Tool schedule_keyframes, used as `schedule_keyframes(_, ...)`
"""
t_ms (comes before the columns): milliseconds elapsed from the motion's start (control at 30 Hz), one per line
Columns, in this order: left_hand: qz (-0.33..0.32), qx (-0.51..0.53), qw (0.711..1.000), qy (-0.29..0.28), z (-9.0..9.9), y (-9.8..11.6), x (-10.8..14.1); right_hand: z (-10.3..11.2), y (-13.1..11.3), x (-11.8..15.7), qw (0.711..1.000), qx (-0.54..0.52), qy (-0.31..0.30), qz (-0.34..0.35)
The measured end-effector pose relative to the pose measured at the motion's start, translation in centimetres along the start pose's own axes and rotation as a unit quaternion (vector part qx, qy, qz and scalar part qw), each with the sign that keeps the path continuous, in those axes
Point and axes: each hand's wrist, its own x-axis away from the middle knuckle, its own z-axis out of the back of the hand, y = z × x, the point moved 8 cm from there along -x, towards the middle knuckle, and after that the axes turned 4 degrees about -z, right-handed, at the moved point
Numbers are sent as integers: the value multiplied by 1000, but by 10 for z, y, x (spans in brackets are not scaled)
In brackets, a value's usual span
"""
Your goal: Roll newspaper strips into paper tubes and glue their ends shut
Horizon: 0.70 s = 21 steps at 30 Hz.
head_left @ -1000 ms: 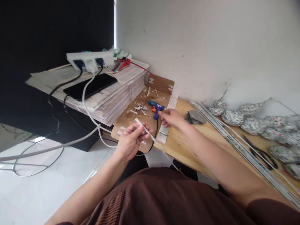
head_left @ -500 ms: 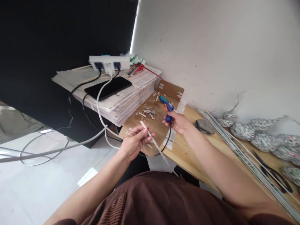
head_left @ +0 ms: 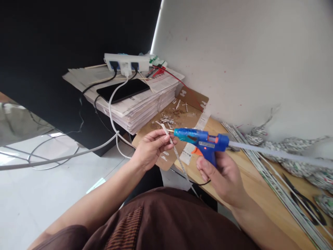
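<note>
Between the thumb and fingers of my left hand [head_left: 153, 147] is a thin rolled newspaper strip [head_left: 179, 161], which slants down toward my lap. My right hand [head_left: 225, 173] is wrapped round the handle of a blue hot glue gun [head_left: 200, 140]. A red light glows on the gun's body, and a long glue stick [head_left: 260, 151] sticks out of its rear. The gun's metal nozzle points left and is at the upper end of the paper strip; whether they touch I cannot tell. Below my right hand the gun's black cord hangs in a loop.
A newspaper stack [head_left: 156, 107] carries a black phone [head_left: 123, 91] and a white power strip [head_left: 127, 63]. Paper scraps [head_left: 168, 119] lie on brown cardboard [head_left: 145, 133]. Long paper rods [head_left: 275, 177], black-handled scissors [head_left: 304, 199] and woven paper shapes [head_left: 291, 152] lie to the right. A white cable [head_left: 78, 159] crosses at left.
My right hand has brought the glue gun from over the cardboard toward me, turning its nozzle leftward to the paper strip. My left hand keeps its pinch on the strip.
</note>
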Motion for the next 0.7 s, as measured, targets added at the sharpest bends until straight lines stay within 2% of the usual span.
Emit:
schedule_keyframes(100,-7,-5,1000,-1,-6,-1,2,7,6,9,998,63,21,8)
schedule_keyframes(200,-10,-20,1000,6,-10,-1,4,11,9,13,997,80,18,10)
schedule_keyframes(467,-18,-26,999,16,-19,-2,6,20,-4,18,986,144,67,59)
schedule_keyframes(700,-4,-27,1000,10,-28,-5,8,25,-2,22,974,203,64,76)
